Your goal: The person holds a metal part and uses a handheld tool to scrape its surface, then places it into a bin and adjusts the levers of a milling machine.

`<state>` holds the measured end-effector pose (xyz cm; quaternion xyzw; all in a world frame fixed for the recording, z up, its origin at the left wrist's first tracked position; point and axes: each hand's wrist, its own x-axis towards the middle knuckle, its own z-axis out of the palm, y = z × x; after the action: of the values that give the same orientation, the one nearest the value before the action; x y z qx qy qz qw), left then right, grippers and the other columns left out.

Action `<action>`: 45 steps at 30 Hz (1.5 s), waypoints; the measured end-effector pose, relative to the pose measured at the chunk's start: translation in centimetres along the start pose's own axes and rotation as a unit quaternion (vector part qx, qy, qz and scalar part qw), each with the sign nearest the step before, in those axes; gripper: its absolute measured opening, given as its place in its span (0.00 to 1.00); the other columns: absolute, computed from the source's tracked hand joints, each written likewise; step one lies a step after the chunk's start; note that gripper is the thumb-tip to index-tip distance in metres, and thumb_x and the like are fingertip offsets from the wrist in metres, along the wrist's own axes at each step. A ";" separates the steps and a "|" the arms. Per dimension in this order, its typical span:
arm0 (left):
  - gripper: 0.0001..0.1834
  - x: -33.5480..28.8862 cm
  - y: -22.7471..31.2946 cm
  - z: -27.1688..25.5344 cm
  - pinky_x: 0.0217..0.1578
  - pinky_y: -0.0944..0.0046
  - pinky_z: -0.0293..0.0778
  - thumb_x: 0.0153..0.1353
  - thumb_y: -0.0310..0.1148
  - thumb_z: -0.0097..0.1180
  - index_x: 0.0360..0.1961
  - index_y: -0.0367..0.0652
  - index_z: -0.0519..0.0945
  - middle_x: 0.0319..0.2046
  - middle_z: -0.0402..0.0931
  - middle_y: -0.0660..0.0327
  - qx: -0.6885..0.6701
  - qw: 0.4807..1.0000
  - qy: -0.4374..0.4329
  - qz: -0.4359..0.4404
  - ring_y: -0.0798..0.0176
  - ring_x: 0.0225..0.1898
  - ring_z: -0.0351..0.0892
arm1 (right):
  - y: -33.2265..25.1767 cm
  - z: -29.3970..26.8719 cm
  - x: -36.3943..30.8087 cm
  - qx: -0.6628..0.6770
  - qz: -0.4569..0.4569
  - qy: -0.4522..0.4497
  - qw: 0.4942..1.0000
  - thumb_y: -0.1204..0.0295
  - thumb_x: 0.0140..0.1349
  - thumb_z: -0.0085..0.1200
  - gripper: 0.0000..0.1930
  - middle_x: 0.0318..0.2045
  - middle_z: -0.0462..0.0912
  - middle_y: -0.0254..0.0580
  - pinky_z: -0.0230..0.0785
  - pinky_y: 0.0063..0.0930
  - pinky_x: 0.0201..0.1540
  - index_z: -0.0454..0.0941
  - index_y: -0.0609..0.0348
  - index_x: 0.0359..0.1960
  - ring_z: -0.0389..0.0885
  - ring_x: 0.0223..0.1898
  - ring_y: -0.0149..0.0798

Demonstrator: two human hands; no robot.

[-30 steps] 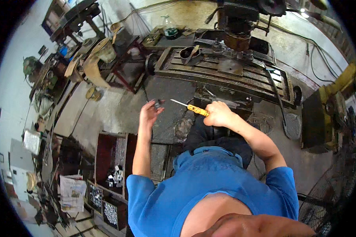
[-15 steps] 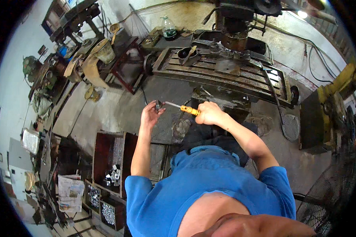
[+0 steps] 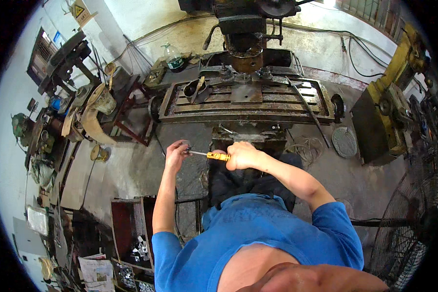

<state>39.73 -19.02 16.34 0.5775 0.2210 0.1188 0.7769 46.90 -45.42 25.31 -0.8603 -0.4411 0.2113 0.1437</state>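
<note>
My right hand [image 3: 242,155] is closed round a yellow-handled tool [image 3: 219,156], held level in front of my body. Its thin metal shaft points left, and the tip reaches the fingers of my left hand [image 3: 176,153]. Those fingers are pinched on a small dark metal part [image 3: 186,150], mostly hidden by them. Tip and part meet or nearly meet; I cannot tell which. Beyond my hands stands a milling machine with a slotted metal table [image 3: 219,104].
A small pot [image 3: 195,91] and a long bar [image 3: 309,112] rest on the machine table. Low at left is an open box [image 3: 123,228] with shiny metal pieces. A green plastic basket [image 3: 344,142] lies right. A fan guard [image 3: 404,228] is near my right elbow.
The view has tilted up and shifted right, so the machine sits lower and further left. My left fingers have turned round the metal part; both hands keep their grip.
</note>
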 end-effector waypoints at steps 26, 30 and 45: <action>0.16 17.9 2.1 22.9 0.37 0.53 0.70 0.46 0.37 0.55 0.39 0.47 0.74 0.34 0.75 0.54 0.645 0.673 -0.122 0.340 0.49 0.37 0.75 | 22.8 -2.8 -1.2 0.343 0.105 0.255 0.898 0.76 0.37 0.44 0.16 0.19 0.71 0.27 0.61 0.22 0.26 0.77 0.68 0.31 0.67 0.21 0.25; 0.15 18.6 1.7 23.2 0.37 0.53 0.70 0.46 0.34 0.54 0.39 0.46 0.75 0.34 0.74 0.53 0.640 0.668 -0.132 0.356 0.48 0.37 0.74 | 23.7 0.8 -0.2 0.153 0.260 0.316 0.899 0.65 0.36 0.53 0.15 0.17 0.73 0.60 0.67 0.37 0.28 0.77 0.67 0.22 0.78 0.23 0.51; 0.11 21.2 0.2 26.9 0.31 0.52 0.72 0.48 0.35 0.54 0.33 0.42 0.75 0.27 0.75 0.48 0.595 0.732 -0.018 0.331 0.48 0.32 0.76 | 22.2 -4.6 -7.9 0.247 0.213 0.296 0.898 0.79 0.38 0.47 0.19 0.30 0.79 0.42 0.69 0.23 0.35 0.76 0.68 0.36 0.76 0.32 0.30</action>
<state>71.23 -32.38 18.49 0.9603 0.0274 0.2026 0.1900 60.55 -64.84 21.50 -0.8932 -0.1184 0.0750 0.4272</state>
